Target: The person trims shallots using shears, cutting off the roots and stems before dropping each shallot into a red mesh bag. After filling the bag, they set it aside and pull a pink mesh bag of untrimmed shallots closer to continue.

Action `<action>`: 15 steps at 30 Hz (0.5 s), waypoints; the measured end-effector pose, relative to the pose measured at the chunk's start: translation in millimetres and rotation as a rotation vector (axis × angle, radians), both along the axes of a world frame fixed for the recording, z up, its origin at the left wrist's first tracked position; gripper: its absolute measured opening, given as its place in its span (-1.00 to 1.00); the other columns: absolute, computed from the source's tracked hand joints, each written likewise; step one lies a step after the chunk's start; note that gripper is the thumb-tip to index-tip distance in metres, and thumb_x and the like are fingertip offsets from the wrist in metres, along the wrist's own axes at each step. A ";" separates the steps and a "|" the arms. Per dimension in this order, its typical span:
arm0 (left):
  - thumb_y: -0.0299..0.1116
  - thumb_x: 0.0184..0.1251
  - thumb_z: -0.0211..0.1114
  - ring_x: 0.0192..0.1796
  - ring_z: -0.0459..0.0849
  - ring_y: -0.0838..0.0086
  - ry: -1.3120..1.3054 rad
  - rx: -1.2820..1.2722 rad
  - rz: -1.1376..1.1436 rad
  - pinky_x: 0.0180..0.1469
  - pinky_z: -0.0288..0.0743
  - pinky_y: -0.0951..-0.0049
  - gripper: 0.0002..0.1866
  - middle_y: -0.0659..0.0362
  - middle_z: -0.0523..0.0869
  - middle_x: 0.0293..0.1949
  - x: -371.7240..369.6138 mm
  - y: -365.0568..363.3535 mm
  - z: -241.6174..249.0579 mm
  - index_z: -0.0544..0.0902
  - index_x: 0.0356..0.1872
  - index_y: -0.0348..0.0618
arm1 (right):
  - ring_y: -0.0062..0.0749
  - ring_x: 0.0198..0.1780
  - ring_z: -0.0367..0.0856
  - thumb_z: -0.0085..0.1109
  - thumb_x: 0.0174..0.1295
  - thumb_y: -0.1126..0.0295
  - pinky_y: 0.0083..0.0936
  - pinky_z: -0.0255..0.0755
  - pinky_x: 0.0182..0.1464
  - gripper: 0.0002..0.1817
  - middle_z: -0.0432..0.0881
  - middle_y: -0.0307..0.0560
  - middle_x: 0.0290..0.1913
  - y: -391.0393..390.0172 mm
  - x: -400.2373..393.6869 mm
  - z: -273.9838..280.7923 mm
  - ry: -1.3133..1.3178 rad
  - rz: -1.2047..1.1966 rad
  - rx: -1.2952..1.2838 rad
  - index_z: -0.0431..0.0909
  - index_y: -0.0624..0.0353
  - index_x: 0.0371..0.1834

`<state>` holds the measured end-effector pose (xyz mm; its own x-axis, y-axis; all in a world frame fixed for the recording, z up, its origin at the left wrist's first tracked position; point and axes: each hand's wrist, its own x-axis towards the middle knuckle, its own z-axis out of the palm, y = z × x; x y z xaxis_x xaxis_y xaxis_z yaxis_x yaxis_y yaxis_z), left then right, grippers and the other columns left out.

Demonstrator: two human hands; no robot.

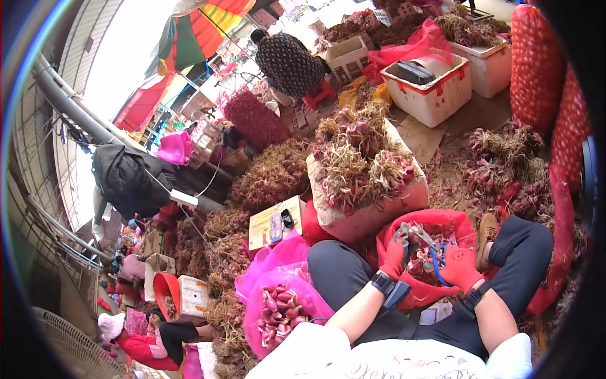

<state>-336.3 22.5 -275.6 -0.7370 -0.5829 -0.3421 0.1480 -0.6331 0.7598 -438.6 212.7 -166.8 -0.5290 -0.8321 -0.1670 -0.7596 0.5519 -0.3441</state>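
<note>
One right hand (459, 264): is gripping shears (433, 254), blades (423, 236) pointing leftward
Left hand (394, 252): is sitting beside them, hold unclear

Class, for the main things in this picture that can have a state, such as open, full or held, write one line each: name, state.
Clippers: held
Right grip: gloved, closed on the clippers
Left grip: gloved; open or closed, unclear
Red bag: open, contents showing
Pink mesh bag: open, holding loose bulbs
Nearest foam box: heaped above its rim
Tall net sack: upright, filled
Umbrella: open
</note>
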 end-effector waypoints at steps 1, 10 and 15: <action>0.03 0.46 -0.03 -0.28 0.52 0.53 -0.021 -0.096 -0.013 -0.27 0.48 0.45 -0.64 0.30 0.53 -0.32 1.8 -3.3 -15.3 0.51 -0.14 -0.05 | -0.04 -0.20 0.65 0.10 -0.05 -0.40 -0.21 0.46 -0.12 -0.16 0.65 0.14 -0.25 -0.5 -0.5 -4.0 0.055 0.008 -0.007 0.46 0.30 -0.16; -0.18 0.49 -0.02 -0.33 0.55 0.55 0.164 -0.163 0.045 -0.21 0.56 0.46 -0.77 0.31 0.57 -0.36 -5.2 9.6 16.8 0.54 -0.25 -0.02 | 0.01 -0.39 0.58 0.06 0.20 0.06 -0.11 0.38 -0.32 -0.66 0.59 0.10 -0.47 -2.5 6.0 -42.4 0.066 0.020 -0.275 0.49 0.14 -0.45; -0.09 0.51 -0.05 -0.43 0.40 0.62 0.076 -0.075 -0.085 -0.28 0.39 0.57 -0.69 0.37 0.42 -0.51 3.0 14.5 44.9 0.43 -0.42 0.01 | -0.02 -0.26 0.67 0.05 0.15 -0.08 -0.21 0.51 -0.16 -0.51 0.65 0.15 -0.37 -3.9 8.0 -15.4 -0.101 -0.053 0.026 0.58 0.21 -0.30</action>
